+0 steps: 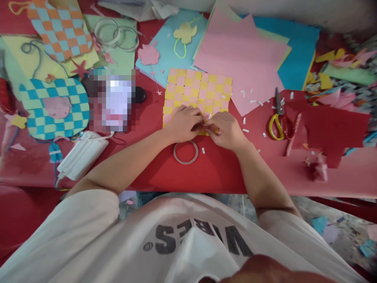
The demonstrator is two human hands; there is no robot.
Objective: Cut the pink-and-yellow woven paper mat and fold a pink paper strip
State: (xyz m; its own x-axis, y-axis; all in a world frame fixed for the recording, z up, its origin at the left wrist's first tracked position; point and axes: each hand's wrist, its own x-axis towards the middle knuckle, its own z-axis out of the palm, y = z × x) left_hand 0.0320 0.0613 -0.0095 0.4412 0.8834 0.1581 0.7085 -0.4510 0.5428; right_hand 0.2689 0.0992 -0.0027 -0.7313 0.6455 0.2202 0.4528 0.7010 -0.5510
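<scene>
A woven mat of pink and yellow paper strips (197,90) lies on the red tabletop, its lower edge under my hands. My left hand (184,124) rests on the mat's lower part, with its fingers pinched toward the middle. My right hand (224,131) meets it there, its fingertips gripping the paper at the mat's bottom edge. The fingers hide the lower rows of the weave, so the exact strip held is hidden.
A clear tape roll (185,152) lies just below my hands. Yellow-handled scissors (279,122) and white paper scraps sit to the right. Pink sheets (238,59), a blue-green woven mat (54,108), a white electrical adapter (82,155) and a pixelated blurred object (113,100) surround the mat.
</scene>
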